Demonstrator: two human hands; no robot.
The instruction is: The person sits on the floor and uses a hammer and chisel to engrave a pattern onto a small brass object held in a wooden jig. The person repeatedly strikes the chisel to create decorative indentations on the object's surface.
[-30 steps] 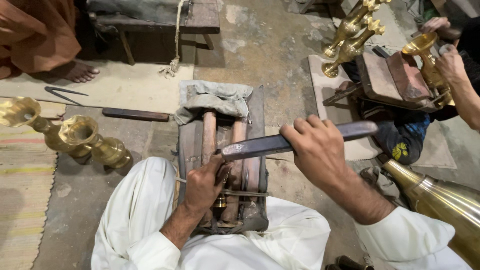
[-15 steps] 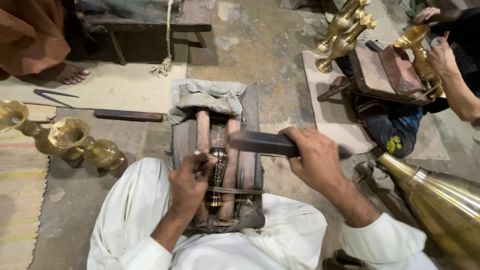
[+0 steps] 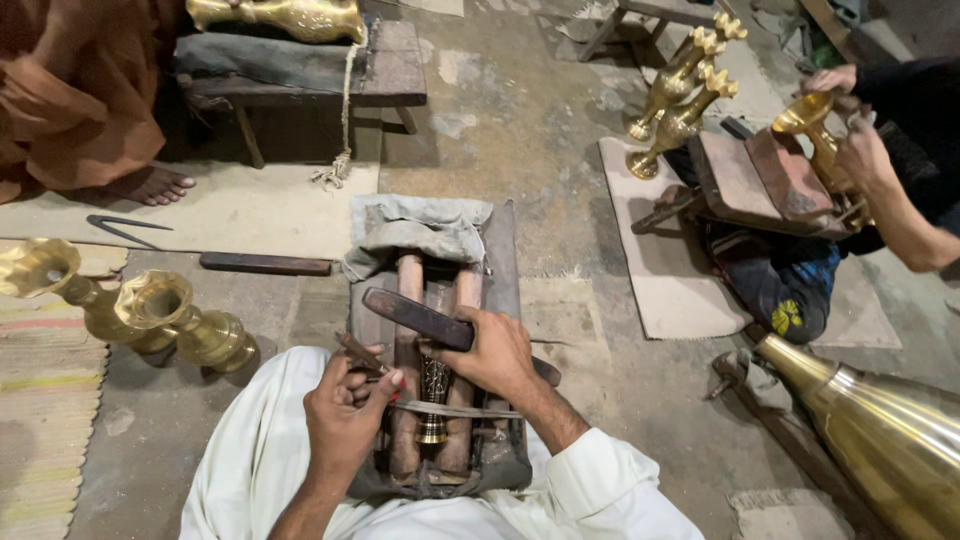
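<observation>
Right hand [image 3: 497, 352] drew back, grip clenching mallet [image 3: 420, 318]; left hand [image 3: 345, 412] pinches chisel [image 3: 362, 354].

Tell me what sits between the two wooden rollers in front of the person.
In the head view, a dark engraved brass piece lies lengthwise between the two wooden rollers, under the right hand and beside the left hand.

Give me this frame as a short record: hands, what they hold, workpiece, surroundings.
left hand: grips a thin pointed tool, tip toward the workpiece
right hand: wrapped around a flat dark wooden bat, held across the rollers
workpiece: small dark patterned brass piece between two wooden rollers
holder: low wooden jig with a grey cloth at the far end
left of jig: two brass vases on the floor
right: large brass vessel; another person's hands on a brass cup
</observation>
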